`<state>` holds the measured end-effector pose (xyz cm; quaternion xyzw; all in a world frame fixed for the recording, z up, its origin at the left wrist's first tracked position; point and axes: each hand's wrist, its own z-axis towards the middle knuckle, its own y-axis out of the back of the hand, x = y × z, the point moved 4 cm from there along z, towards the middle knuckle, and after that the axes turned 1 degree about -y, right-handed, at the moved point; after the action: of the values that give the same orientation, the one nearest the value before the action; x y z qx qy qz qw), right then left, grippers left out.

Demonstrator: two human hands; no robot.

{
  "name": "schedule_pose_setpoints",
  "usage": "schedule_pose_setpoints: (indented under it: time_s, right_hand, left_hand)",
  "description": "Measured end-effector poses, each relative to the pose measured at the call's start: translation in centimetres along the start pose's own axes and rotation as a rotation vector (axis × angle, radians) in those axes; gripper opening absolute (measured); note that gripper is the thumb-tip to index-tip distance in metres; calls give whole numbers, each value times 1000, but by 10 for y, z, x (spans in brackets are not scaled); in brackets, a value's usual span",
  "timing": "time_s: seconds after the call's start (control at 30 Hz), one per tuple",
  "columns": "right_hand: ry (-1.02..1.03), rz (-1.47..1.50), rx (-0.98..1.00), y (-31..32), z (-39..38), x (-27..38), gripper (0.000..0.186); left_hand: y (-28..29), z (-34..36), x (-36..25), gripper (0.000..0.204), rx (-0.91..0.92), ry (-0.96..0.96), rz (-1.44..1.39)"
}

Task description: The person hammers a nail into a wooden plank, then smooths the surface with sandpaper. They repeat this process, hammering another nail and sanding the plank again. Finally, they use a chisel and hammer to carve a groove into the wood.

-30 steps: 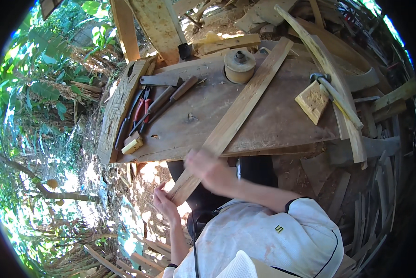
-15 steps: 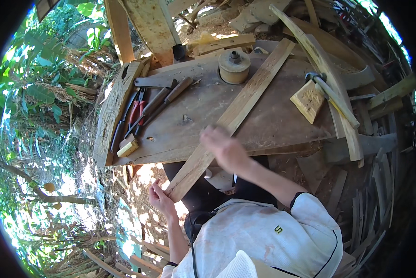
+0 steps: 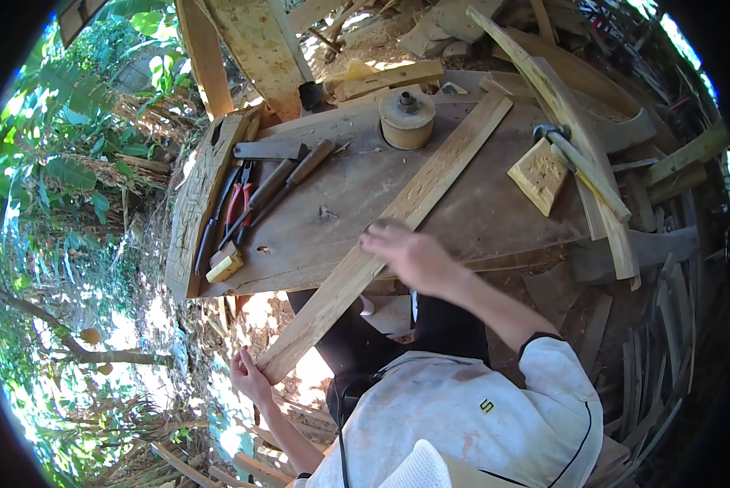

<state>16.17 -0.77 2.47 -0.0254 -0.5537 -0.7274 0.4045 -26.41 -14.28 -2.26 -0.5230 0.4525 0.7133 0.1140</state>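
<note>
A long, narrow wooden plank (image 3: 332, 297) lies slantwise across the worktable, its near end jutting past the front edge over my lap. My left hand (image 3: 251, 379) is closed around that near end. My right hand (image 3: 414, 256) rests across the plank's middle, slightly blurred, with its fingers bent together. Something small and dark shows by those fingertips, too unclear to name. Pale rough marks dot the plank's upper half.
On the worktable (image 3: 332, 244) lie red-handled pliers (image 3: 236, 203), wood-handled tools (image 3: 310, 163) and a small wood block (image 3: 224, 264) at left. A round lidded container (image 3: 406, 120) stands at the back. A hammer (image 3: 572, 154) and wedge-shaped block (image 3: 538, 177) are at right.
The plank has slid toward the lower left, and my left hand has gone with its end. My right hand has shifted slightly to the right over the plank.
</note>
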Motion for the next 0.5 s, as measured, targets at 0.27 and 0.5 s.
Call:
schedule_pose_setpoints:
  time_s: [0.27, 0.5]
  right_hand:
    - [-308, -285, -369, 44, 8, -83, 26]
    - [-385, -159, -401, 41, 11, -77, 26]
  left_hand:
    - [12, -1, -34, 35, 14, -210, 345]
    - [-71, -38, -145, 43, 380, -544, 229]
